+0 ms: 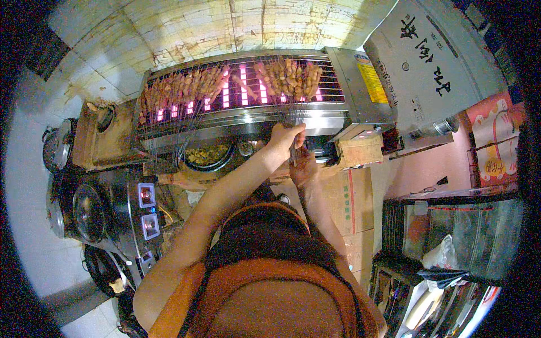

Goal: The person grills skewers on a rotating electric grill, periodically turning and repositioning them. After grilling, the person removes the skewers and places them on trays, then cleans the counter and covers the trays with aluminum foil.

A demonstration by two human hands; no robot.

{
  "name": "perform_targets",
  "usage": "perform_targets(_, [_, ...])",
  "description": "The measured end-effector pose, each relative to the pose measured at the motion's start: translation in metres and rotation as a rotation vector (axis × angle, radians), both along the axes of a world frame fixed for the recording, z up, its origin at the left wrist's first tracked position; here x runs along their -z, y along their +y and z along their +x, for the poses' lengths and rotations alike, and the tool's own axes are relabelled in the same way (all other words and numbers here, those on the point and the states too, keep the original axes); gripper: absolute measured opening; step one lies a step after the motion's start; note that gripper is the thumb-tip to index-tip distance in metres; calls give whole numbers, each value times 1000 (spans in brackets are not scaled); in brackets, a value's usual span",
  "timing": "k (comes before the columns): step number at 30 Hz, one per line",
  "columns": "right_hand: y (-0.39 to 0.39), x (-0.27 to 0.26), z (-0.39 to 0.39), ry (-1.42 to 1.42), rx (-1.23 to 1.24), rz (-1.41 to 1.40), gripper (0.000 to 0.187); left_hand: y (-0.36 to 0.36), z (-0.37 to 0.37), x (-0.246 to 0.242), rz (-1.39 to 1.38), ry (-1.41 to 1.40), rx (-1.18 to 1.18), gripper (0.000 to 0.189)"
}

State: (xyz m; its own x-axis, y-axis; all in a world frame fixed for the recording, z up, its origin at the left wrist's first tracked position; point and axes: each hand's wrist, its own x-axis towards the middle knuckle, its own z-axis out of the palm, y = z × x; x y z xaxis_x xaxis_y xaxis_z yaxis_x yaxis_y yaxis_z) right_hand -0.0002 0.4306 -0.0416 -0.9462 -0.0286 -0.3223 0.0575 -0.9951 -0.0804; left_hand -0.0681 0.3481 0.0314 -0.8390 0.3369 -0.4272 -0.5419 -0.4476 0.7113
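An electric grill (239,122) with glowing pink heating bars stands before me. Over its right part lies a fanned bunch of meat skewers (291,78), its thin sticks gathered at the front edge. My left hand (285,141) is closed around those sticks. Just below and to the right, my right hand (303,167) is at the lower stick ends, its fingers dark and partly hidden; its grip is unclear. More meat skewers (181,91) lie side by side on the left half of the grate, their sticks hanging over the front. A single skewer (245,86) rests between the two groups.
Below the grill is a dark bowl of yellowish food pieces (207,154). A metal tray (114,135) adjoins the grill's left end. Lidded pots (88,213) and a control panel with lit switches (148,211) stand at left. A large carton (435,63) stands at right, glass-sided cabinets (460,236) lower right.
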Motion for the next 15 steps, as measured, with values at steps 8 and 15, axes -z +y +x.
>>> perform_targets(8, [-5,17,7,25,-53,167,45,28,9,-5,-320,50,-185,22])
perform_targets(15, [-6,-16,-9,385,42,125,44,24,26,-28,-187,283,-133,23])
